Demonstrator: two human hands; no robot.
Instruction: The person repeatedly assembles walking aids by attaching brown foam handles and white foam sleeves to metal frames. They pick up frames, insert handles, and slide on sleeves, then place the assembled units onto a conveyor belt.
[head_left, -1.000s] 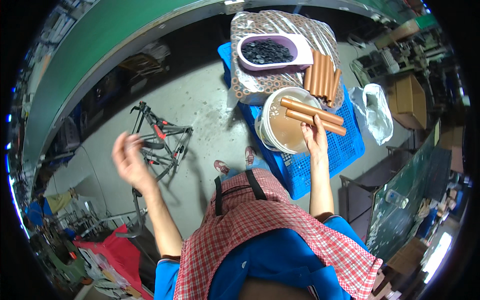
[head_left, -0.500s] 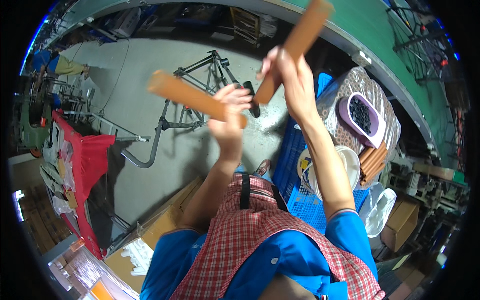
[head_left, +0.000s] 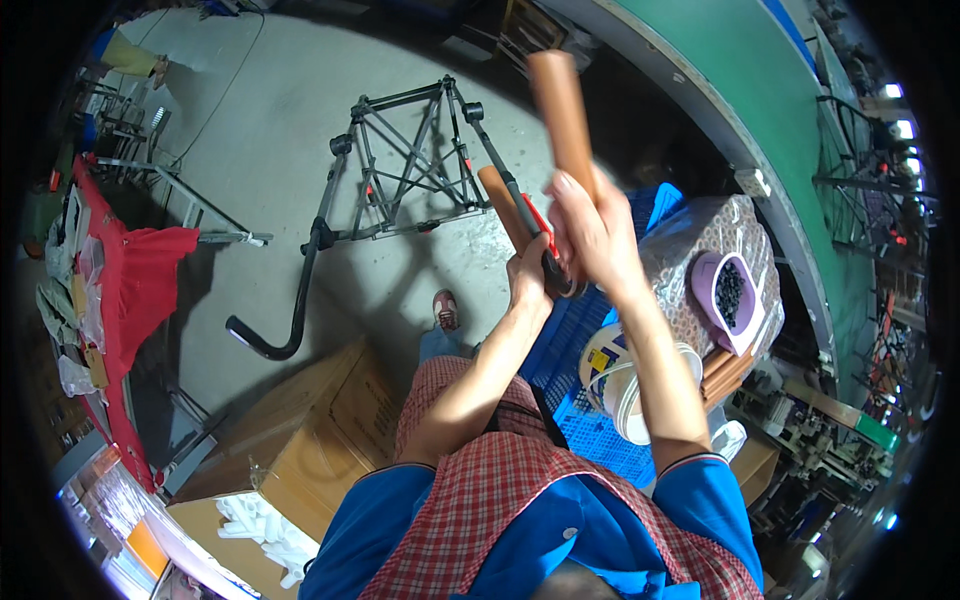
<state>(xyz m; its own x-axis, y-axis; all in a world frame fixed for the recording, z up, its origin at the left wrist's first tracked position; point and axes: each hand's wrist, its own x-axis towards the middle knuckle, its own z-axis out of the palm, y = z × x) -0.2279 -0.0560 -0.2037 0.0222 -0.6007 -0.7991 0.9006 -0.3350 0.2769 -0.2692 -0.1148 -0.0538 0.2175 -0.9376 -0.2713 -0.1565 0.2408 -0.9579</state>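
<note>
While our left hand (head_left: 530,272) clasps a brown, foam-looking cylindrical tube (head_left: 502,208) alongside the black tubular metal frame (head_left: 320,235), our right hand (head_left: 600,238) grips another brown tube (head_left: 562,110), upraised. Probably bringing tubes to the frame; next, we judge, calls for careful alignment.

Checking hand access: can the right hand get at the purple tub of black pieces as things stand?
Probably not without letting go first: the right hand is closed around a brown tube. Otherwise the way looks free, the purple tub's top being uncovered.
</note>
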